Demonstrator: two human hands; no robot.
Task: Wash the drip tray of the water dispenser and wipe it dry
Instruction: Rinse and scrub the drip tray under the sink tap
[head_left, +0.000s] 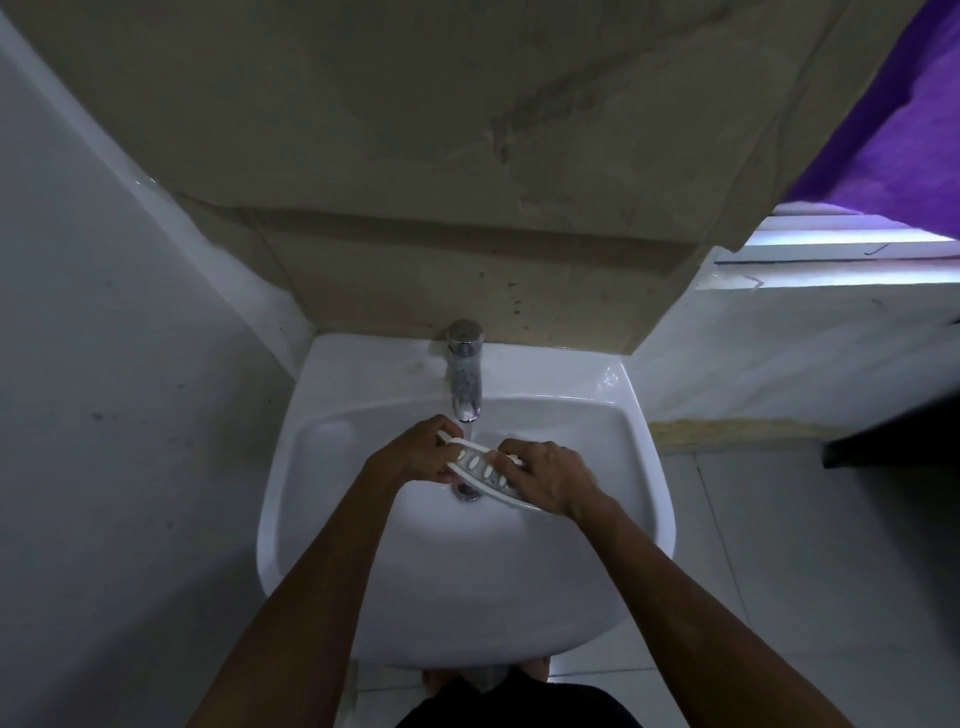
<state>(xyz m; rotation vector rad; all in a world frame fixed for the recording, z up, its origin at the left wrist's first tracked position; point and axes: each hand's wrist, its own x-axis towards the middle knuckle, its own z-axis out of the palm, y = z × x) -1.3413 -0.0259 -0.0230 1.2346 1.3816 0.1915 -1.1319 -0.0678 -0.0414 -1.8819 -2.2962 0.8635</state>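
Observation:
The white slotted drip tray (480, 470) is held over the middle of the white sink (644, 467), just below the chrome tap (466, 371). A thin stream of water falls from the spout onto the tray's far edge. My left hand (415, 454) grips the tray's left end, fingers curled round its rim. My right hand (545, 475) holds the right end, with its fingers lying over the slots. The tray's right part is hidden under that hand. The drain (467, 491) shows beneath the tray.
A beige tiled wall rises behind the sink. A white wall stands at the left. At the right are a window sill (841, 260), a purple curtain (898, 130) and a dark ledge (893, 441). The pale floor lies below.

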